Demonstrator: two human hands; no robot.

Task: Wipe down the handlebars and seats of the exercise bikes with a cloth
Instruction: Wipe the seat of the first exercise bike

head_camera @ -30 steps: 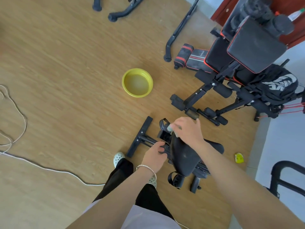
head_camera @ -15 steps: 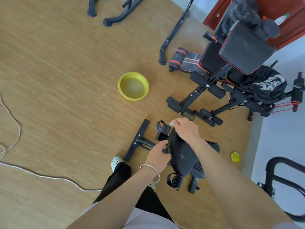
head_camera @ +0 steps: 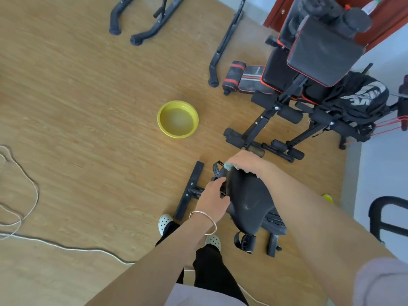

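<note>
A black bike seat (head_camera: 248,200) sits below me on a small exercise bike with a black floor frame (head_camera: 189,191). My right hand (head_camera: 245,162) lies over the seat's far end and grips a light teal cloth (head_camera: 228,166), most of it hidden under the fingers. My left hand (head_camera: 213,198), with a bangle on the wrist, grips the seat's left edge. The handlebars are not in sight.
A yellow basin (head_camera: 177,122) holding water stands on the wooden floor to the upper left. A black and red weight bench (head_camera: 309,74) fills the right. Black frame legs (head_camera: 217,51) and a white cord (head_camera: 28,193) lie on the floor. My feet (head_camera: 164,223) are beside the bike.
My right hand with the cloth slid from the seat's top towards its far end. The left hand kept its hold on the seat's left edge.
</note>
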